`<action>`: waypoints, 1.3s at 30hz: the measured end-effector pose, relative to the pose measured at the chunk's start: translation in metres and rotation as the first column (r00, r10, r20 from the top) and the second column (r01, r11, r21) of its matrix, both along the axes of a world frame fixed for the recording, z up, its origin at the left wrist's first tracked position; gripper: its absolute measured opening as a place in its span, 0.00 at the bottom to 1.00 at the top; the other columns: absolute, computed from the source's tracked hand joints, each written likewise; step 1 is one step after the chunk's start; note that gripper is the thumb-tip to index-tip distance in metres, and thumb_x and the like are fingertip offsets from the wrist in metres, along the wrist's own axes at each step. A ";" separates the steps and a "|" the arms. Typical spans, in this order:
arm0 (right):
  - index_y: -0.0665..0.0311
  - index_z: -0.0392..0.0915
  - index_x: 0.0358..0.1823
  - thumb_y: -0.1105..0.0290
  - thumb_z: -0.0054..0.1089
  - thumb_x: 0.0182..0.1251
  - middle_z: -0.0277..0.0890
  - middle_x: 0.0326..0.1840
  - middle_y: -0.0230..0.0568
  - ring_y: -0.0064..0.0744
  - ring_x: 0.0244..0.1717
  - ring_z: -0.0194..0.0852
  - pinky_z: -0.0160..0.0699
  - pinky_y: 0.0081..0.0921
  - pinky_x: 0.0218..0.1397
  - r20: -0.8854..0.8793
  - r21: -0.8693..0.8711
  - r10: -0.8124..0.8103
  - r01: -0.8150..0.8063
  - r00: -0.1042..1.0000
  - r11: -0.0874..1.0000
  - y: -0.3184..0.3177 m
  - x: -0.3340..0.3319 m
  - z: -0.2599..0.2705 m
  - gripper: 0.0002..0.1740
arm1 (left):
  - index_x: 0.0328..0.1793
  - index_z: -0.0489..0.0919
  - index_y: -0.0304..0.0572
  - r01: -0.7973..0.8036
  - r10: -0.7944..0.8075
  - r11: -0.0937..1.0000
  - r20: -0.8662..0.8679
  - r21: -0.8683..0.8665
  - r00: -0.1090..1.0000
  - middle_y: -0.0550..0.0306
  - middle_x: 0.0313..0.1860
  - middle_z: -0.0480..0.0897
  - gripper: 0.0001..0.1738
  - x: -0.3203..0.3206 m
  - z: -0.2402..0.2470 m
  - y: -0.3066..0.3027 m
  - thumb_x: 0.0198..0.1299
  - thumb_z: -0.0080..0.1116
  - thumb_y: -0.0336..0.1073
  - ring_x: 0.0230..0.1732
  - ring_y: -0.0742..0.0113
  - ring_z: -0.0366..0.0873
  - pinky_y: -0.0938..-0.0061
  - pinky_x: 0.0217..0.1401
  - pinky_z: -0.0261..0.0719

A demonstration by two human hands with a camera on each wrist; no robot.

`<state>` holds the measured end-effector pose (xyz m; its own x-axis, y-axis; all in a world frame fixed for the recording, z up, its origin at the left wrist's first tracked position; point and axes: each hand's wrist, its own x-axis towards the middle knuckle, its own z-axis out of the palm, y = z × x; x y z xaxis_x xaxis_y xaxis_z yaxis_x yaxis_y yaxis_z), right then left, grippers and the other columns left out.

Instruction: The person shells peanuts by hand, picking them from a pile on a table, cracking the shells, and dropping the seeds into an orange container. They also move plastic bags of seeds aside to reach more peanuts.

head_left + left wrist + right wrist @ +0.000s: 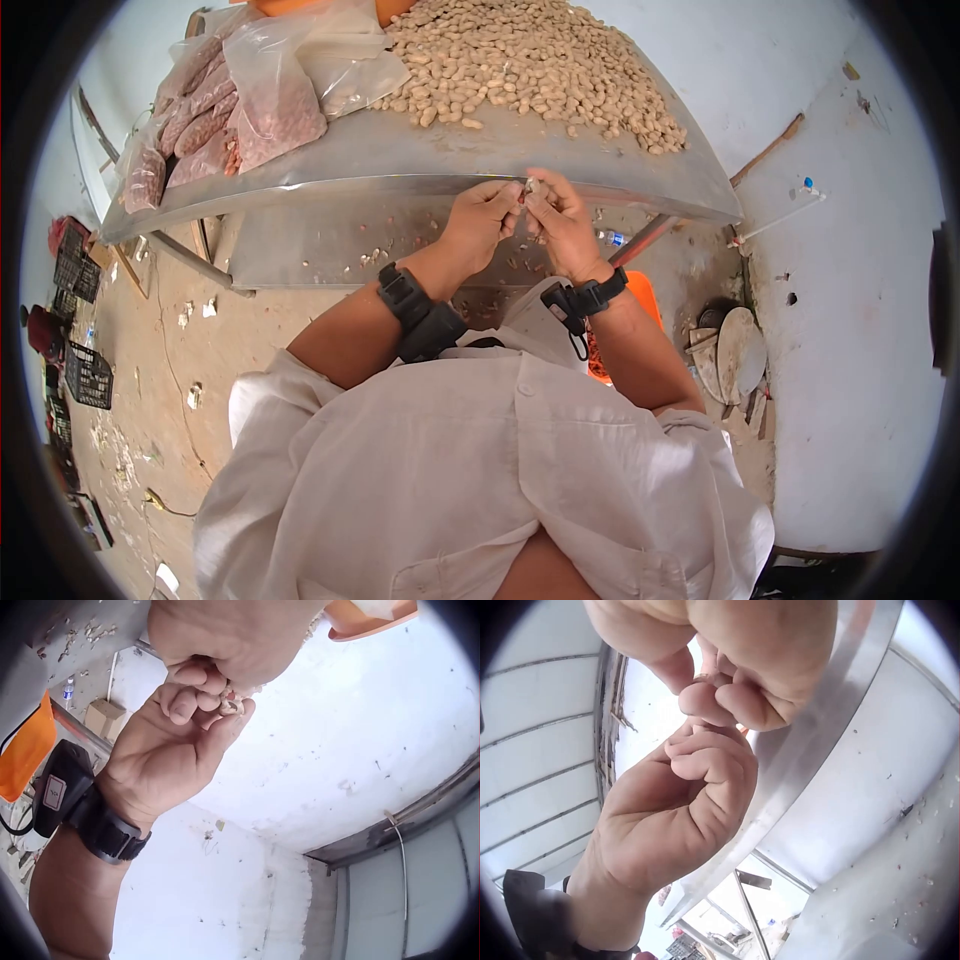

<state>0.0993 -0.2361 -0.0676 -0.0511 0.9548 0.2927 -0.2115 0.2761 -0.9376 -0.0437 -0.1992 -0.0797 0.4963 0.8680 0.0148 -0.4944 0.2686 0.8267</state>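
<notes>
Above the near edge of the metal table, my left hand (478,222) and right hand (563,225) meet at the fingertips. Between them is a cracked peanut (232,705), its pale shell parted and a reddish kernel showing. The right thumb and fingers pinch the shell from one side, while the curled left fingers grip it from the other. In the right wrist view, fingers hide most of the peanut. A large heap of unshelled peanuts (530,65) lies on the table beyond the hands.
Clear bags of reddish kernels (275,110) lie on the table's (400,150) left side. An orange container (640,295) stands below by the right forearm. Shell bits litter the lower shelf (330,250) and floor. Black crates (88,375) stand far left; a white wall (850,300) bounds the right.
</notes>
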 end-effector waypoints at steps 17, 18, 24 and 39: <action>0.67 0.77 0.44 0.84 0.60 0.53 0.72 0.38 0.35 0.20 0.29 0.66 0.69 0.18 0.35 0.519 0.492 -0.313 0.021 0.795 0.870 0.000 0.000 0.023 0.15 | 0.43 0.74 0.36 0.327 -0.160 0.883 0.440 -0.337 0.883 0.62 0.35 0.76 0.14 -0.002 -0.013 0.012 0.70 0.40 0.39 0.33 0.75 0.75 0.82 0.36 0.79; 0.67 0.77 0.44 0.84 0.59 0.53 0.72 0.37 0.34 0.19 0.29 0.66 0.69 0.17 0.35 0.506 0.467 -0.302 0.037 0.808 0.884 -0.002 0.000 0.024 0.15 | 0.43 0.74 0.36 0.301 -0.141 0.882 0.406 -0.364 0.903 0.62 0.34 0.75 0.14 -0.002 -0.011 0.010 0.70 0.41 0.38 0.31 0.76 0.73 0.83 0.34 0.77; 0.66 0.78 0.43 0.81 0.61 0.54 0.69 0.32 0.28 0.14 0.29 0.62 0.65 0.14 0.34 0.346 0.352 -0.368 0.244 0.863 0.904 -0.022 0.047 0.020 0.13 | 0.48 0.73 0.36 0.236 -0.157 0.895 0.228 -0.378 0.961 0.67 0.24 0.66 0.12 -0.012 -0.007 0.006 0.68 0.47 0.38 0.21 0.79 0.59 0.85 0.22 0.60; 0.63 0.80 0.42 0.66 0.61 0.53 0.78 0.42 0.52 0.52 0.45 0.74 0.74 0.39 0.49 0.747 0.594 -0.664 0.468 -0.021 0.654 -0.042 0.200 0.039 0.15 | 0.51 0.71 0.38 0.232 -0.174 0.879 0.173 -0.417 0.969 0.68 0.20 0.64 0.14 -0.001 -0.021 0.002 0.66 0.51 0.41 0.18 0.79 0.57 0.84 0.20 0.56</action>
